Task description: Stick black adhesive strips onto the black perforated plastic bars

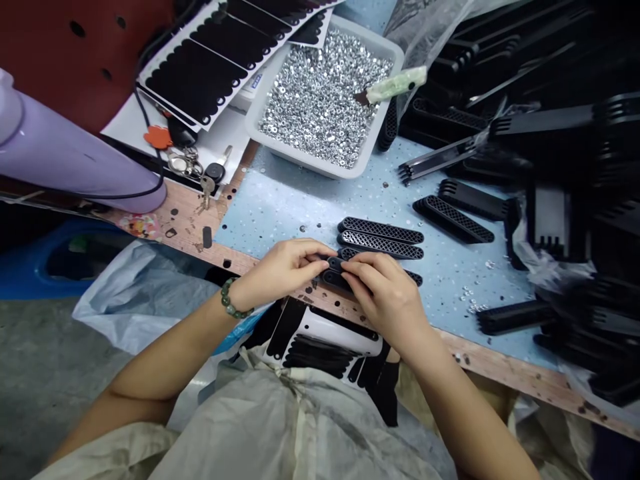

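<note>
At the table's near edge, my left hand [287, 268] pinches the left end of a black plastic piece [334, 265]. My right hand [390, 293] closes its thumb and fingertips on the same end, close beside the left fingertips, and covers much of the piece. Whether a smaller part sits between the fingers is too small to tell. Just beyond my hands, black bars with a mesh-patterned face [383, 230] lie side by side on the blue tabletop [295, 207]. Another dark bar shows partly under my right hand.
A white tub [300, 157] of small silver metal nuts stands behind, with a tape-handled tool [395, 85] resting in it. Black plastic parts [550, 213] pile up at right. Keys [206, 190], a purple bottle [75, 147] and black sticker sheets [200, 73] lie left. More stickers [320, 357] rest below.
</note>
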Demonstrator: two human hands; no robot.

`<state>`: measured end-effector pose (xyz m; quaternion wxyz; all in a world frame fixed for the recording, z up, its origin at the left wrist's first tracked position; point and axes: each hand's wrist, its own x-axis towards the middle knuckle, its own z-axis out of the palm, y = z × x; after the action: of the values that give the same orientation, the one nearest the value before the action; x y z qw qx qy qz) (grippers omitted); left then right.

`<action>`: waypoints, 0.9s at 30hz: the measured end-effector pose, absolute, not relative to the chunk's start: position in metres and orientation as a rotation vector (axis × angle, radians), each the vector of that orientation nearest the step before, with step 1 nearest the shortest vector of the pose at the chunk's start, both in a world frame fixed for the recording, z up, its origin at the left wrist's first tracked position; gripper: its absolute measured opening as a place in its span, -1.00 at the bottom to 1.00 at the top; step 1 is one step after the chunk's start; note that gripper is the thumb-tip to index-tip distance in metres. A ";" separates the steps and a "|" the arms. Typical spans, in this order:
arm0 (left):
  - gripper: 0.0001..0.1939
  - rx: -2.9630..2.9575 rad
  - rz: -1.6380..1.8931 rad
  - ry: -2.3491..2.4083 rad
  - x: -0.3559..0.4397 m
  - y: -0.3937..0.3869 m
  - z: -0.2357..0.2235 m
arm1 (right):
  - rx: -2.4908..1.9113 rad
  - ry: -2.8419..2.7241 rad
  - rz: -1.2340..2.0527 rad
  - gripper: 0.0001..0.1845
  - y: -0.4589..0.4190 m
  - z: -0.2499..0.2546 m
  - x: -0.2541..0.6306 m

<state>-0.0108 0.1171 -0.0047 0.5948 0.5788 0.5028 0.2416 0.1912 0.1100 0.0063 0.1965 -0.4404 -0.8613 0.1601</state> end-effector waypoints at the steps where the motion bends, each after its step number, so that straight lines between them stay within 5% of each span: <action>1: -0.69 1.334 0.542 1.178 -0.009 0.117 -0.005 | -1.230 -2.419 0.443 -0.84 0.110 0.007 0.190; 8: -0.77 1.403 0.602 1.192 -0.001 0.120 -0.010 | -1.470 -2.435 0.387 -0.74 0.102 0.020 0.207; 13: -0.75 1.263 0.524 1.209 0.000 0.119 -0.008 | -1.571 -2.222 0.597 -0.94 0.099 0.017 0.229; 27: -0.78 1.348 0.545 1.224 0.003 0.120 -0.008 | -1.650 -2.162 0.705 -0.91 0.104 0.016 0.232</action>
<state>0.0026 0.1197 -0.0076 0.5814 0.5771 0.5239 0.2333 0.2322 0.1036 0.0164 0.1651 -0.5791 -0.7590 0.2475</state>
